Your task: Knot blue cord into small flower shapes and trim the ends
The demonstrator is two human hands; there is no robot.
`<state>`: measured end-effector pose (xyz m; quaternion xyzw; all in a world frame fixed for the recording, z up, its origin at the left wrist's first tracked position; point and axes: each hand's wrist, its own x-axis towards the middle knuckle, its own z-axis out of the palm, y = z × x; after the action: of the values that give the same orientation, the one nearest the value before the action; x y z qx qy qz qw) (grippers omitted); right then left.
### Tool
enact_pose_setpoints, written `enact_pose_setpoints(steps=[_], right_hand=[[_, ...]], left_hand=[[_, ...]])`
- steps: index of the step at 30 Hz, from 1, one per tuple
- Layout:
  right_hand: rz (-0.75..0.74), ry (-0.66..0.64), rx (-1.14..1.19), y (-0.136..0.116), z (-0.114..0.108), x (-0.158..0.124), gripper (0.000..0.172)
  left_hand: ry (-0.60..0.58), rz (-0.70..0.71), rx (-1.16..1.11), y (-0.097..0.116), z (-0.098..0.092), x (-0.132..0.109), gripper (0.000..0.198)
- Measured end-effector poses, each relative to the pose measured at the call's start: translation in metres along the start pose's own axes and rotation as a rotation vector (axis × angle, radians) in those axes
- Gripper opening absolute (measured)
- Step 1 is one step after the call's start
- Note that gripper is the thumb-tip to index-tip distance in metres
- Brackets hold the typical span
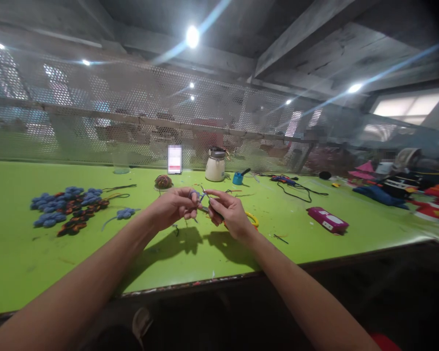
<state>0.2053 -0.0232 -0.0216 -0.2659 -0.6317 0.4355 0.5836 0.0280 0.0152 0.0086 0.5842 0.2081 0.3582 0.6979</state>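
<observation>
Above the green table, my left hand (179,204) pinches a small piece of blue-purple yarn (201,197), with a short end hanging below the fingers. Close beside it, my right hand (229,209) is closed on a thin crochet hook (205,209), its tip meeting the yarn; much of the hook is hidden by the fingers. Scissors with a yellow handle (253,218) lie partly behind my right hand. To the left rest one blue crocheted flower (126,213) with a yarn tail and a pile of blue crocheted flowers (49,202) with dark orange-brown ones (81,214).
A multicoloured yarn ball (163,182), a phone (174,160), a cream jar (215,168) and a blue pot (237,178) stand behind my hands. Rightward are a purple box (327,219), a dark cable (296,187) and heaped knitted items (398,190). A perforated screen (149,112) borders the back.
</observation>
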Motion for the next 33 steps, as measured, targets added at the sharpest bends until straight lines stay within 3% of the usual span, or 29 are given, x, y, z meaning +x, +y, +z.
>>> enact_pose_setpoints(steps=[4,8,12,17,21,26,30,33], right_hand=[[0.057,0.044,0.083,-0.003,-0.002,0.001,0.037],[0.103,0.113,0.113,0.001,-0.004,0.003,0.029],[0.108,0.176,0.109,0.006,-0.004,0.006,0.022],[0.027,0.186,-0.011,0.005,-0.004,0.006,0.019],[0.023,0.195,0.019,0.001,-0.002,0.004,0.017],[-0.013,0.314,0.115,-0.011,-0.006,0.007,0.014],[-0.098,0.454,0.174,-0.027,-0.027,0.011,0.015],[-0.168,0.601,0.218,-0.034,-0.047,0.015,0.016]], left_hand=[[-0.064,-0.057,0.076,-0.002,0.0,0.0,0.013],[-0.082,-0.074,0.177,-0.003,0.003,-0.002,0.01],[-0.051,-0.009,0.443,-0.004,0.008,-0.001,0.003],[0.185,-0.046,0.818,-0.009,0.003,0.007,0.009],[0.327,-0.05,0.951,-0.009,-0.011,0.013,0.02],[0.464,-0.056,1.031,-0.006,-0.029,0.015,0.042],[0.527,-0.062,1.057,-0.001,-0.033,0.011,0.037],[0.618,0.024,1.084,0.01,-0.03,0.004,0.033]])
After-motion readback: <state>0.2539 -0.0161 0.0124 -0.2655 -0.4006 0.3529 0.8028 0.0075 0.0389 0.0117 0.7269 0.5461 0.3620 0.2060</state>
